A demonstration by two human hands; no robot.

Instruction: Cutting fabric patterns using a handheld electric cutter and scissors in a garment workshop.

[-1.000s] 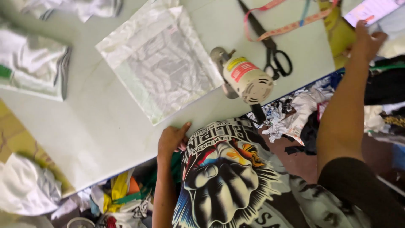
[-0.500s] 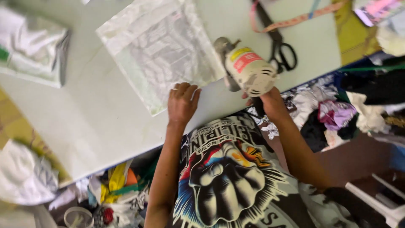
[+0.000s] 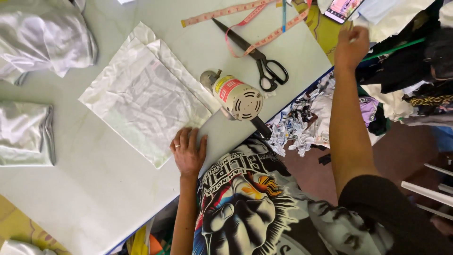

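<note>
The big pale surface (image 3: 94, 198) fills most of the frame. On it, in the middle, lies a stack of thin white cloth squares (image 3: 141, 101). Shiny white folded cloth (image 3: 45, 40) sits in the upper left, and another folded piece (image 3: 24, 134) lies at the left edge.

My left hand (image 3: 188, 152) lies flat and open on the surface, fingers spread, just touching the lower corner of the cloth squares. It holds nothing.

Right of the squares, the cloth cutting machine (image 3: 236, 96) rests on its side, round and cream with a red label. It touches the edge of the cloth. No hand is on it.

My right hand (image 3: 351, 45) is far off in the upper right of the frame, past the surface edge, near a phone (image 3: 343, 9). I cannot tell if it holds anything, because it is blurry.

Black scissors (image 3: 264, 66) and a pink measuring tape (image 3: 250, 23) lie at the top.

I think the machine could roll and nick the cloth, since nobody holds it. The thin squares could slide too, because I only press one corner.
</note>
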